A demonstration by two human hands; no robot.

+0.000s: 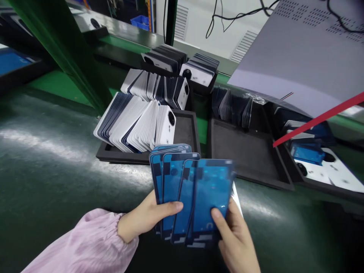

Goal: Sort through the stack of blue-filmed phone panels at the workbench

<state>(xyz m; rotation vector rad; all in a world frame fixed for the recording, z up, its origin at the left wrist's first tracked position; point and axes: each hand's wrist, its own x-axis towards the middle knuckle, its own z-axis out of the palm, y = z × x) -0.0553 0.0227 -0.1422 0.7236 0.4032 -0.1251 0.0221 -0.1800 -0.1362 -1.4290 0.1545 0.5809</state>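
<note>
Nearest, a lilac sleeve [93, 239] led to the left hand [150, 216], which gripped a fanned bundle of blue-filmed phone back panels [172, 182], its thumb pressed across their faces. The right hand [239, 237] held the rightmost panel [213, 185] of the fan between thumb and fingers — its upper edge blurred, a white edge showing behind it. The bundle was held up over the dark green tabletop [57, 189], in front of the trays. Just beyond, a black tray [184, 127] on the left carried a leaning row of white and dark phone back panels [139, 125], with another such row [159, 89] behind. To the right lay a second black tray [241, 146], dark panels [224, 104] standing at its back; a red strip [318, 121] slanted past its right side — beyond that strip were white panels with black camera rings [335, 170]. Farther back stood two more stacks [199, 72], then a vented white cabinet [196, 22] and a blue bin [140, 22].
</note>
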